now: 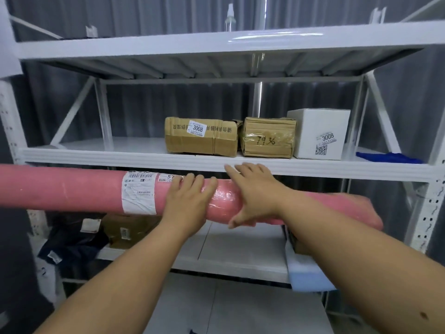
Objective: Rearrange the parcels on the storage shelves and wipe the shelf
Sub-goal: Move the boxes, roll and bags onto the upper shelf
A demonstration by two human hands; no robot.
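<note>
A long pink rolled parcel (72, 191) with white shipping labels lies level in front of the middle shelf's front edge (120, 156). My left hand (187, 201) wraps over its top near the labels. My right hand (255, 191) grips the roll just to the right, thumb under it. On the middle shelf stand a brown carton labelled 3008 (199, 138), a taped brown carton (267, 138) and a white box (317, 133). A blue cloth (390, 157) lies at that shelf's right end.
A clear spray bottle (230, 18) stands on the top shelf. The lower shelf holds a dark bag parcel (69, 242), a brown parcel (127, 230) and a light blue padded parcel (305, 273) hanging over its right front edge. Grey curtain hangs behind the rack.
</note>
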